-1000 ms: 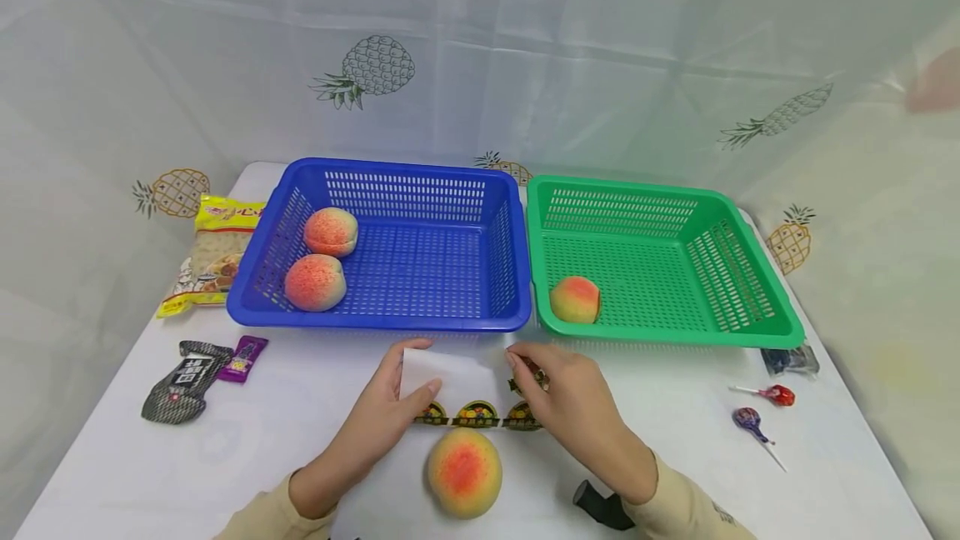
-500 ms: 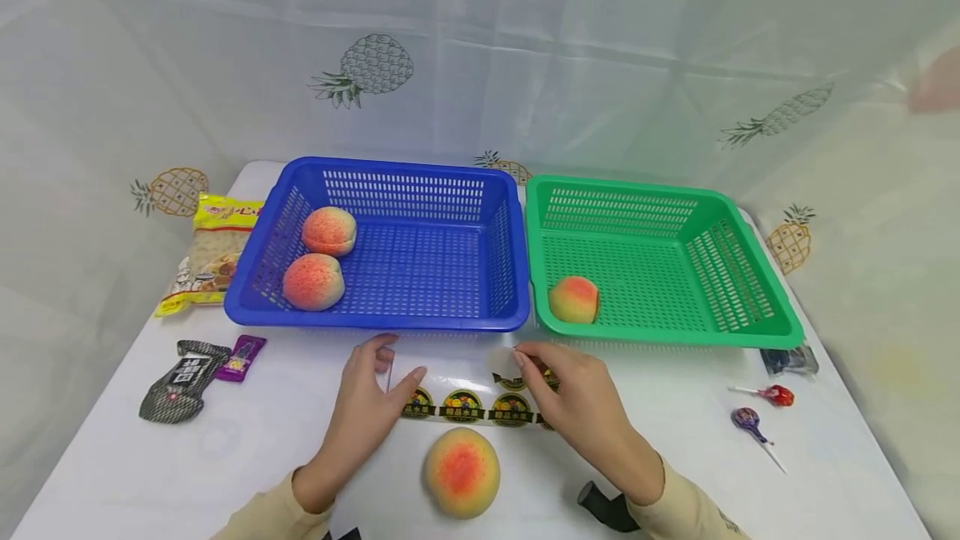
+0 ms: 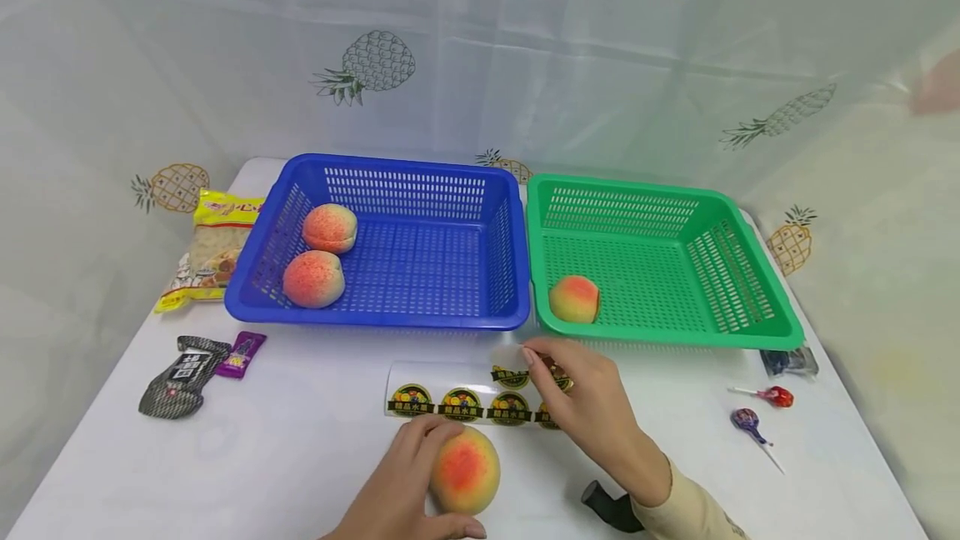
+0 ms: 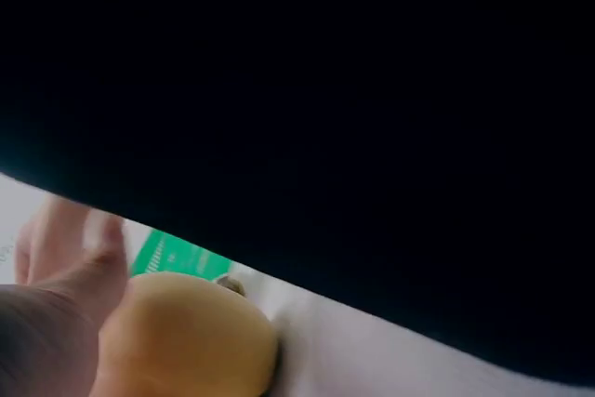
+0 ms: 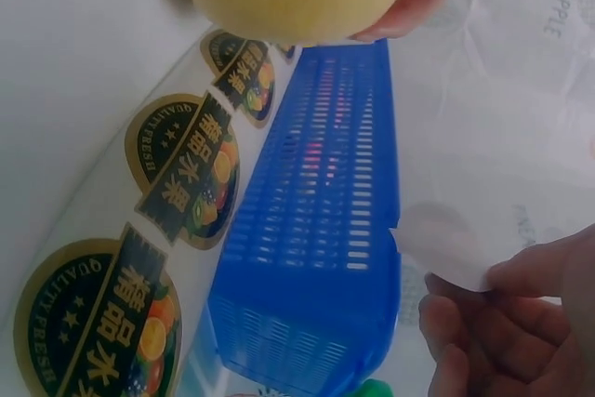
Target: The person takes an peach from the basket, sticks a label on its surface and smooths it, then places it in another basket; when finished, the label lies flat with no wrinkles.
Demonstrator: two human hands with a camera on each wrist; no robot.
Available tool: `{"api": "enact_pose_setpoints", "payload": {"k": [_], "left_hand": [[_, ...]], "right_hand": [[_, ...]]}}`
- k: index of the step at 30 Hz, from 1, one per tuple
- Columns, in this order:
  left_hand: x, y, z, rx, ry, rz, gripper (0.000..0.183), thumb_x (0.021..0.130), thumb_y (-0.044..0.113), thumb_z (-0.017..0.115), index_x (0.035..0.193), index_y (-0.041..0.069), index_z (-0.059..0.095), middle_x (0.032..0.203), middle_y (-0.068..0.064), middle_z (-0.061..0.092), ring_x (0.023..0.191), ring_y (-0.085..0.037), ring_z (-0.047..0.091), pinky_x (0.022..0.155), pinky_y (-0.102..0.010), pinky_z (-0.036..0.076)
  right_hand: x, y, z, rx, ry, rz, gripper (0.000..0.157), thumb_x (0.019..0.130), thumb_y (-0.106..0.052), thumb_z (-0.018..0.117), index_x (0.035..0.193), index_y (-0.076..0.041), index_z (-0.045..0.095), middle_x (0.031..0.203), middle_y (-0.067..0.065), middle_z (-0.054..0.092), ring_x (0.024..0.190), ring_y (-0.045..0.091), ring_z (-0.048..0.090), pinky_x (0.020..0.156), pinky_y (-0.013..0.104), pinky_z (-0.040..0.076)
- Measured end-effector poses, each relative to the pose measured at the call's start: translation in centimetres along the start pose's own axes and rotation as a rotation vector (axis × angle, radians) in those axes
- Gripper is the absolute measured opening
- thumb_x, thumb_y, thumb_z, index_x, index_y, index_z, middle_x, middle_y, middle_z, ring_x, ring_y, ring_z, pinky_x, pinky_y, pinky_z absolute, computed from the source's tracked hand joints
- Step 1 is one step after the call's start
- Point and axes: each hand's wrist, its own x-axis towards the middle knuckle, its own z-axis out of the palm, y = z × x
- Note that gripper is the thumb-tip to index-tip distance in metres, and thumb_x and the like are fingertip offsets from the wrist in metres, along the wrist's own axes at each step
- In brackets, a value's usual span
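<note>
At the left of the white desk [image 3: 300,440] lie a black packet [image 3: 183,379], a yellow bag [image 3: 206,252] and a purple packet [image 3: 241,355]. Next, the blue basket [image 3: 427,273] holds two peaches [image 3: 313,279] with no label on the sides in view. The left hand [image 3: 405,475] has its fingers curved over the near peach [image 3: 467,471] on the desk, thumb spread wide below; how firm that hold is cannot be told. Just beyond the peach lies the label sheet [image 3: 442,372]. The right hand [image 3: 588,394] pinches a lifted label [image 5: 442,248] between thumb and fingers. Peeling therefore looks done, or nearly so; sticking the label onto the near peach appears to remain, its visible face being bare. Farther right, the green basket [image 3: 652,282] holds one peach, perhaps already finished, though no label can be made out. Two lollipops [image 3: 775,395] lie rightmost.
</note>
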Motion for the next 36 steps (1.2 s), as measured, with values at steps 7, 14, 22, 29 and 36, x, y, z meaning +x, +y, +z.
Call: {"api": "enact_pose_setpoints", "payload": {"k": [7,14,22,29,36], "left_hand": [[0.1,-0.7,1.5,0.027,0.088,0.096,0.084,0.059,0.064,0.067,0.124,0.021,0.038,0.116,0.007,0.039,0.104,-0.008,0.039,0.082,-0.032,0.047],[1.5,-0.5,-0.9,-0.386,-0.036,0.032,0.072,0.069,0.044,0.071,0.127,0.021,0.034,0.117,0.008,0.044,0.099,-0.007,0.048,0.078,-0.026,0.047],[5.1,0.3,-5.7,-1.124,-0.254,0.113,0.055,0.088,0.013,0.044,0.134,0.018,0.014,0.133,-0.018,0.028,0.109,-0.028,0.046,0.088,-0.034,0.043],[6.4,1.7,-5.9,-1.166,-0.253,0.059,0.056,0.087,0.028,0.048,0.132,0.026,0.016,0.129,-0.014,0.033,0.105,-0.027,0.047,0.082,-0.039,0.044],[6.9,2.2,-5.4,-1.128,-0.203,0.116,0.062,0.087,0.023,0.052,0.134,0.032,0.012,0.126,-0.01,0.037,0.103,-0.028,0.049,0.078,-0.04,0.048]], "right_hand": [[0.0,-0.2,0.1,0.025,-0.019,-0.009,0.011,0.084,-0.012,0.058,0.092,-0.012,0.064,0.079,-0.007,0.062,0.071,-0.001,0.054,0.063,0.013,0.044],[0.7,-0.5,-0.4,0.066,-0.003,-0.076,0.012,0.082,-0.009,0.059,0.093,-0.011,0.064,0.082,-0.006,0.063,0.071,0.001,0.055,0.063,0.014,0.046],[2.8,-1.3,-2.5,0.065,0.267,-0.206,0.013,0.083,-0.01,0.059,0.089,-0.002,0.066,0.084,0.006,0.067,0.068,0.013,0.061,0.062,0.02,0.048],[4.2,-3.2,-2.6,-0.031,0.423,-0.398,0.015,0.084,-0.01,0.057,0.081,0.002,0.066,0.081,0.009,0.068,0.066,0.02,0.063,0.061,0.027,0.05],[4.7,-4.3,-2.5,-0.083,0.391,-0.539,0.016,0.086,-0.008,0.055,0.08,0.003,0.065,0.079,0.012,0.067,0.069,0.021,0.062,0.06,0.03,0.049]]}}
